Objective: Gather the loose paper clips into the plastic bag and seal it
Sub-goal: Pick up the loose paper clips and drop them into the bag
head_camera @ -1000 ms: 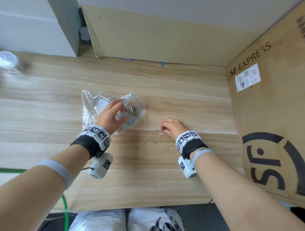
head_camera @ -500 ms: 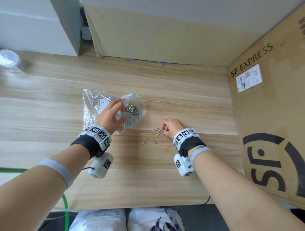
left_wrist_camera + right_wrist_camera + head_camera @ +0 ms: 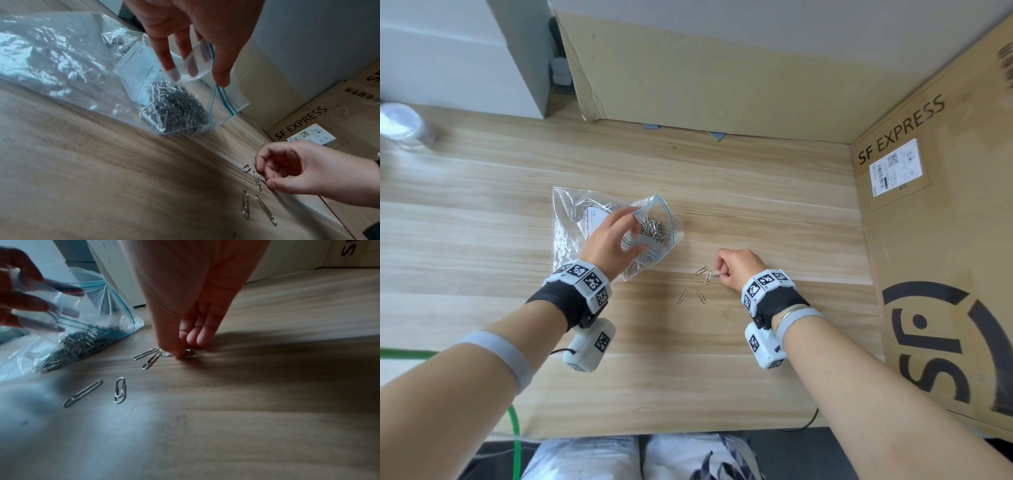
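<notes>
Wooden table (image 3: pixel 756 212), right hand (image 3: pixel 736 265) pinching clip (image 3: pixel 189 353)

Soft daylight is filling the head view evenly, with wide-angle bending pulling the cardboard box (image 3: pixel 941 240) and forearms outward at the edges. Glare is glinting off the plastic bag (image 3: pixel 61 53) in the left wrist view. The right wrist view is running dimmer and grainier, the right hand (image 3: pixel 185 305) casting a broad dark shadow across the table (image 3: pixel 267 386), near surface blurring
</notes>
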`<state>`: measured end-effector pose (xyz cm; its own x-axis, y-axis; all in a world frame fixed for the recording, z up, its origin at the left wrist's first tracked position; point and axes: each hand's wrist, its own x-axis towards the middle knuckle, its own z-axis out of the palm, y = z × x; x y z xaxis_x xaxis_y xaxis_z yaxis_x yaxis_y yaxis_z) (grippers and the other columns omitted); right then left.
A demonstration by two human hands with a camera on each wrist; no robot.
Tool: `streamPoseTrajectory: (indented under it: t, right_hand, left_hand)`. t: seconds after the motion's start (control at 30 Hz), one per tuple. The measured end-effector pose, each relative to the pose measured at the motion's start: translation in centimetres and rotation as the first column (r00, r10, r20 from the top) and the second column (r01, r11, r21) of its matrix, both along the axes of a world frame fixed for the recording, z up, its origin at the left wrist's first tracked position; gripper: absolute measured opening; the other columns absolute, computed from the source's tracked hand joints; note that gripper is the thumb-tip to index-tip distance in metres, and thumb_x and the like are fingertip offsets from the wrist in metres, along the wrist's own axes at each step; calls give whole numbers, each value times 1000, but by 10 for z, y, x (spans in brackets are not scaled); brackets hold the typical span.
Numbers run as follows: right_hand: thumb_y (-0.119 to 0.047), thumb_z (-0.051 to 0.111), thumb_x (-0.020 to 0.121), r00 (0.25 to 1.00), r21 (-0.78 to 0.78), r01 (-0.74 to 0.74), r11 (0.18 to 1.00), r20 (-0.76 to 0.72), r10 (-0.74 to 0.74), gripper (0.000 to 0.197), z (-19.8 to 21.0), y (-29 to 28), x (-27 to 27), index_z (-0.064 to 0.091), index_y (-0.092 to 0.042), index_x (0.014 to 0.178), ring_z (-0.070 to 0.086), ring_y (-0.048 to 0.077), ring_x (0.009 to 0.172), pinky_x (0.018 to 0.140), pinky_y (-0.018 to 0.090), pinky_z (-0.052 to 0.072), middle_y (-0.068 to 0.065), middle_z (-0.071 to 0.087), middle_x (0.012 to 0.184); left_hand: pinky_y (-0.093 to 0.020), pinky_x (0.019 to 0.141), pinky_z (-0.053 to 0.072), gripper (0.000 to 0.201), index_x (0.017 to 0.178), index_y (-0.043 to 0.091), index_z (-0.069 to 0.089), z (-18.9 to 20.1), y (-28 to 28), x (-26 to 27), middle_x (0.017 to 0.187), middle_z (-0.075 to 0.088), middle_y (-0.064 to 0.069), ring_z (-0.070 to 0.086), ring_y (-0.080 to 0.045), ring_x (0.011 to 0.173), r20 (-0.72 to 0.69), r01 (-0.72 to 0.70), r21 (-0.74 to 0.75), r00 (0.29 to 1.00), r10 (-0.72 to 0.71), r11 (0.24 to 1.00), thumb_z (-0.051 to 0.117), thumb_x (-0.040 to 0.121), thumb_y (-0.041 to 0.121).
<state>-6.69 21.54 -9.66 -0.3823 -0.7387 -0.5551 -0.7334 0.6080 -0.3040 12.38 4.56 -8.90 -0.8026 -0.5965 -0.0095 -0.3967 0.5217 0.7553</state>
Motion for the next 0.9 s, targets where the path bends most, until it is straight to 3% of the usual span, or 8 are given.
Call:
streamPoseTrajectory:
  t: [0.07, 0.2, 0.3, 0.4, 0.53, 0.7, 0.9]
  right_hand:
    - [-4, 54, 80, 1000, 23, -2, 1000, 8, 2, 19, 1, -1, -1, 64, -13, 94, 55, 13, 74, 75, 25, 47, -2, 66, 78]
    - [-5, 55, 80, 997, 51, -81, 995, -12, 82, 17, 1, -1, 1, 65, -13, 92, 57, 17, 81, 79, 27, 47, 2, 68, 93]
    - [-3, 54, 78, 995, -1, -105, 995, 0, 105, 17, 2, -1, 4, 65, -10, 90, 50, 15, 77, 82, 32, 49, 3, 61, 95]
    - [-1, 54, 78, 984, -43, -171, 984, 35, 172, 17, 3, -5, 5, 66, -9, 87, 58, 22, 83, 81, 34, 49, 5, 59, 100]
    - [3, 55, 76, 964, -92, -249, 964, 66, 256, 17, 4, -12, 11, 65, -7, 84, 53, 15, 80, 80, 33, 48, 3, 56, 110]
    - [3, 52, 79, 944, -25, -324, 946, 50, 325, 19, 5, -20, 13, 65, -5, 91, 58, 25, 89, 79, 33, 47, 9, 61, 104]
    - [-2, 53, 80, 955, 41, -293, 955, 52, 291, 25, 5, -24, 11, 58, -8, 104, 58, 25, 95, 82, 32, 47, 9, 63, 105]
  left_hand:
    - [-30, 86, 38, 36, 74, 17, 39, 0, 0, 0, 126, 50, -14, 48, -29, 114, 0, 1, -1, 1000, -1, 1000, 70, 70, 0]
    - [-30, 87, 38, 35, 74, 17, 40, 2, 0, 0, 126, 50, -14, 48, -29, 114, 4, 0, 0, 1000, 0, 1000, 70, 70, 0]
    - [-30, 87, 38, 35, 74, 17, 39, 2, 0, 1, 126, 50, -14, 48, -29, 114, 2, -1, 1, 1000, 1, 1000, 70, 70, 0]
    - [-30, 86, 38, 35, 74, 17, 39, 1, 1, 1, 127, 50, -14, 49, -28, 113, 7, -6, -1, 1000, 6, 1000, 70, 70, 0]
    - [-29, 86, 38, 36, 74, 18, 39, -2, 0, 2, 126, 50, -13, 49, -28, 113, 0, -3, -7, 1000, 3, 1000, 70, 69, 1]
    - [-29, 86, 38, 36, 74, 18, 39, -2, 0, 2, 126, 51, -13, 49, -28, 114, -1, -7, -10, 1000, 7, 1000, 71, 70, 1]
    - [-29, 88, 37, 34, 74, 17, 41, -1, 0, 2, 127, 50, -14, 49, -28, 114, 2, -10, -5, 1000, 10, 1000, 70, 70, 1]
